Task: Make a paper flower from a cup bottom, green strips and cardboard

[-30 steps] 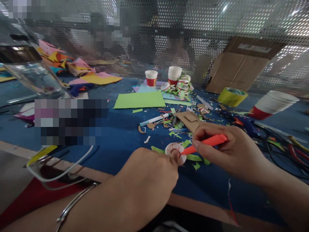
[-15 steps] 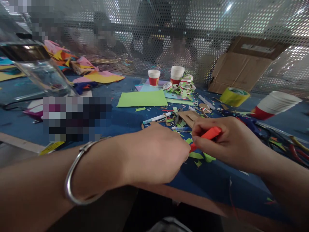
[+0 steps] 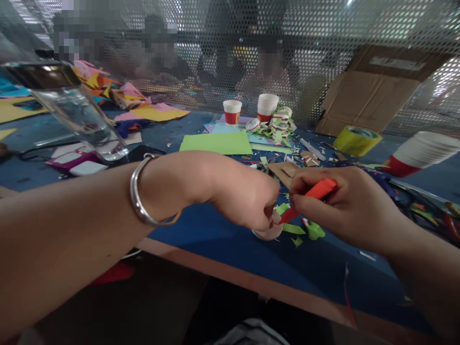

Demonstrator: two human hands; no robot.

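My right hand (image 3: pixel 345 206) is closed in a pen-like grip around a slim, orange-red stick-shaped tool (image 3: pixel 321 188); its kind is not clear. The tool slants down to the left, its lower end close to the fingertips of my left hand (image 3: pixel 244 191). That hand is curled with the fingers bent down, pinching a pale round paper piece (image 3: pixel 268 233) low over the blue table (image 3: pixel 215 239). Part of the piece is hidden behind the fingers. Green paper scraps (image 3: pixel 293 229) lie just right of it, beneath the tool.
Green paper (image 3: pixel 215 143), paper cups (image 3: pixel 232 111) and a cut-paper cup heap (image 3: pixel 282 123) stand farther back. At right are yellow tape (image 3: pixel 356 141), stacked cups (image 3: pixel 424 152) and a cardboard box (image 3: pixel 366 98). A glass bottle (image 3: pixel 86 115) leans in view at left.
My left hand has turned and lifted at the wrist, so the pale round piece below its fingers now shows. My right hand keeps hold of the orange-red tool, nearly in place.
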